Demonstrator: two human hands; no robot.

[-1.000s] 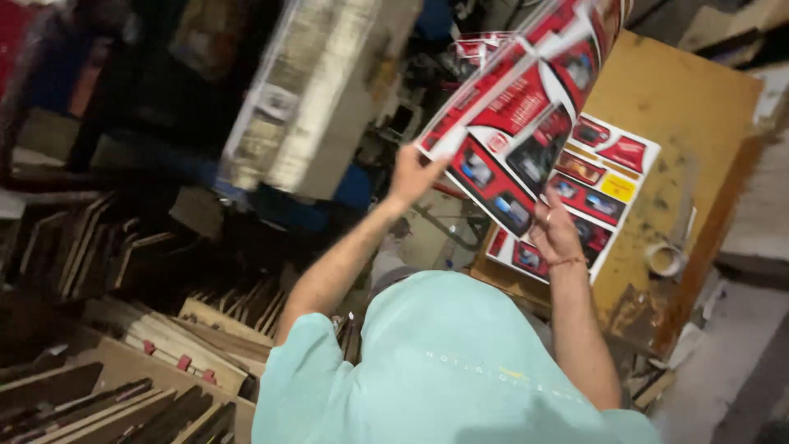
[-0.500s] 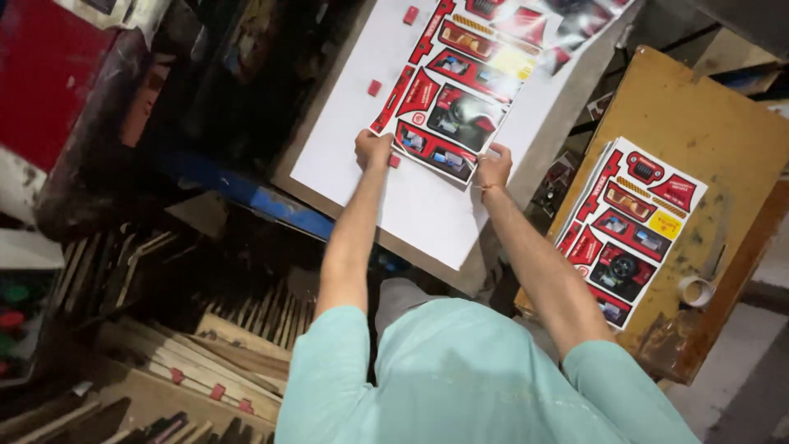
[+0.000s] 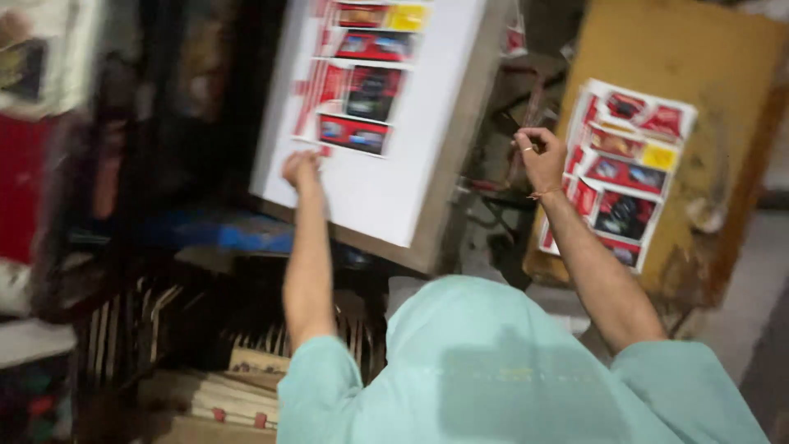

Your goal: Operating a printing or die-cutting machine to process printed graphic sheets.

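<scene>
Since half a second ago, your right hand (image 3: 541, 156) has left the white board (image 3: 386, 177) and hangs curled, empty, beside it. Your left hand (image 3: 302, 167) presses the printed sheet (image 3: 362, 78) (red, blurred) flat against the board.

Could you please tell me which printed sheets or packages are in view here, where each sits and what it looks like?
Printed sheet: on the tilted white board, by the left hand; red, dark panels, one yellow patch.
Stack of printed sheets: on the brown wooden surface, beside the right hand; white-edged, same red design.
</scene>
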